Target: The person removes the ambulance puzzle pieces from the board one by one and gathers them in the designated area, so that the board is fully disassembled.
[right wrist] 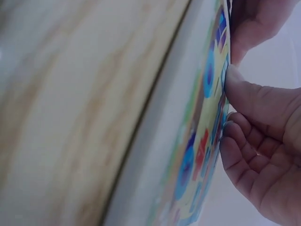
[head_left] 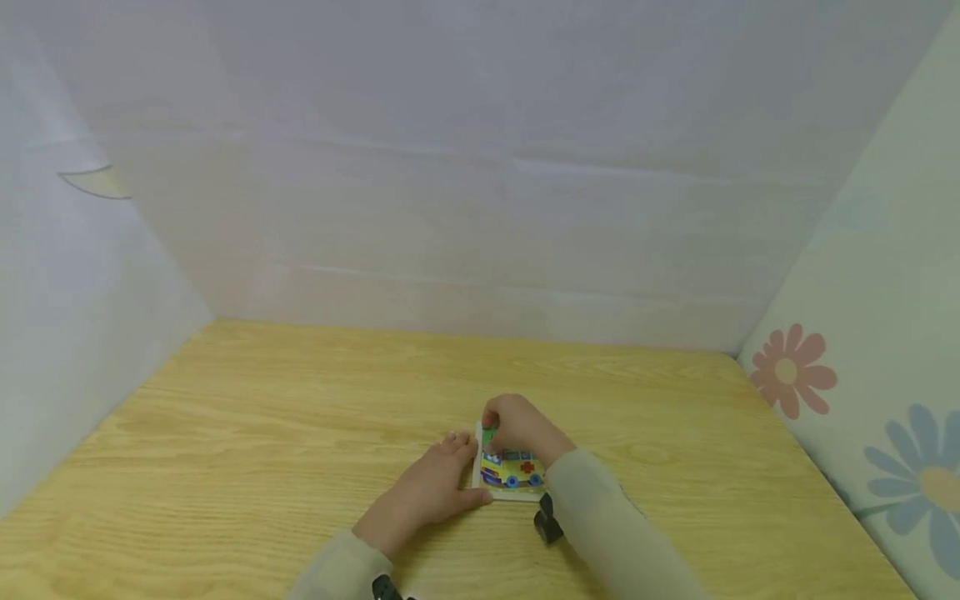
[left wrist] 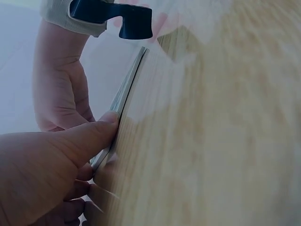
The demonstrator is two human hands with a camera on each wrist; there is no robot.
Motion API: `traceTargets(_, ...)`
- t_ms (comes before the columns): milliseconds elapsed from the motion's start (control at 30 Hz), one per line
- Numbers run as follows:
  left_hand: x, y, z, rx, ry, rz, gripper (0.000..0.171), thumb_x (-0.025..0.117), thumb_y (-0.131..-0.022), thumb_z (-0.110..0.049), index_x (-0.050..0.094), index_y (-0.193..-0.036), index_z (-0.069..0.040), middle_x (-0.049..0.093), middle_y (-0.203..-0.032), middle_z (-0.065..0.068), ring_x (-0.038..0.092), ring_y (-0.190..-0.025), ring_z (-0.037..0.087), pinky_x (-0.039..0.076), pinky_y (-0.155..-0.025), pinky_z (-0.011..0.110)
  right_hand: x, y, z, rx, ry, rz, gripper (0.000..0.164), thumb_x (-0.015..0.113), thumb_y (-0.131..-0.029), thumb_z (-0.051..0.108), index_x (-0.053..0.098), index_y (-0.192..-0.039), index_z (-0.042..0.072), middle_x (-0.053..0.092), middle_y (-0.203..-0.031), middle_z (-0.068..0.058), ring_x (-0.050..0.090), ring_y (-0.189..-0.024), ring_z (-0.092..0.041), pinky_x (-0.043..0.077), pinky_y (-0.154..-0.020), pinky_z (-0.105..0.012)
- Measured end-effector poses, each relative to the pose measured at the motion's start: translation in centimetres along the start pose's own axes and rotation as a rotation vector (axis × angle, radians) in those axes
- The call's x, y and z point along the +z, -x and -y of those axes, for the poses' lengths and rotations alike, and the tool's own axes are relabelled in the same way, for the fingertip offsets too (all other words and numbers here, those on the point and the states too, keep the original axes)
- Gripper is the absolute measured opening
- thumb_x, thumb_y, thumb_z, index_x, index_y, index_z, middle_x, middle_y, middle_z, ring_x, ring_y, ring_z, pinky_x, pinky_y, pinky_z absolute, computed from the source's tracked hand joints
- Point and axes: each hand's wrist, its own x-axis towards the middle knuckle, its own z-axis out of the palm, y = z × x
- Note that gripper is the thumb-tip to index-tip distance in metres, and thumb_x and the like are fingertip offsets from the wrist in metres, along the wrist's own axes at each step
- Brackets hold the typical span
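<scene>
A small picture puzzle board (head_left: 512,495) with a pale frame and a yellow ambulance lies on the wooden table. My left hand (head_left: 431,487) grips its left side, the thumb at the near left corner and the fingers along the left edge. In the left wrist view that thumb (left wrist: 101,129) presses on the board's thin edge. Over the picture's far left part is my right hand (head_left: 521,429), fingers bent. In the right wrist view its thumb (right wrist: 240,89) and curled fingertips touch the picture's surface, a little apart; I cannot tell whether they pinch a loose piece.
The wooden table (head_left: 262,417) spreads around the board. Pale sheeting (head_left: 480,233) rises behind it, and a flower-patterned sheet (head_left: 885,350) stands along the right side. Black camera mounts (head_left: 548,521) sit at both wrists, the right one close to the board's near edge.
</scene>
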Motion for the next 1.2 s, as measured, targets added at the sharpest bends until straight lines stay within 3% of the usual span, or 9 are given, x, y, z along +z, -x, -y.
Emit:
traceTargets(333,-0.1,0.0,-0.3,0.016,-0.047,-0.004,0.078,0.064,-0.083,-0.048,0.041,-0.136,0.005,0.035,-0.144,0.023,0.031,-0.134,0.039,0.027,-0.11,0.051,0.1,0.0,-1.1,-0.005,-0.145,0.021,0.024,0.078,-0.071,0.005,0.06,-0.087,0.009,0.058,-0.084,-0.001,0.052,-0.076,-0.016,0.049,-0.071,-0.03)
traceTargets(533,-0.2,0.1,-0.3,0.015,-0.051,0.0,0.078,0.063,-0.083,-0.048,0.04,-0.136,0.005,0.035,-0.144,0.023,0.03,-0.134,0.04,0.027,-0.11,0.05,0.2,0.1,-1.1,-0.008,-0.168,0.017,0.025,0.078,-0.072,0.006,0.06,-0.088,0.009,0.059,-0.085,-0.001,0.052,-0.076,-0.015,0.049,-0.071,-0.03)
traceTargets(800,-0.1,0.1,-0.3,0.01,-0.05,0.004,0.078,0.062,-0.084,-0.048,0.04,-0.137,0.005,0.034,-0.144,0.023,0.03,-0.134,0.039,0.027,-0.11,0.05,0.5,0.1,-1.6,-0.033,-0.193,-0.019,0.026,0.079,-0.072,0.007,0.059,-0.088,0.01,0.058,-0.089,0.001,0.052,-0.083,-0.016,0.049,-0.082,-0.037)
traceTargets(933,0.0,0.0,-0.4,0.006,-0.057,0.005,0.078,0.063,-0.084,-0.047,0.04,-0.136,0.005,0.035,-0.144,0.023,0.03,-0.134,0.039,0.027,-0.11,0.05,0.8,0.3,-2.0,-0.056,-0.214,-0.037,0.026,0.078,-0.072,0.008,0.058,-0.089,0.011,0.057,-0.088,0.001,0.051,-0.083,-0.016,0.048,-0.08,-0.035)
traceTargets(1200,-0.2,0.1,-0.6,0.004,-0.079,0.001,0.077,0.063,-0.084,-0.047,0.04,-0.136,0.006,0.035,-0.144,0.023,0.03,-0.134,0.039,0.027,-0.11,0.05,1.5,0.4,-2.5,-0.039,-0.337,-0.08,0.035,0.077,-0.074,0.007,0.058,-0.103,0.008,0.056,-0.094,-0.001,0.051,-0.086,-0.016,0.048,-0.079,-0.032)
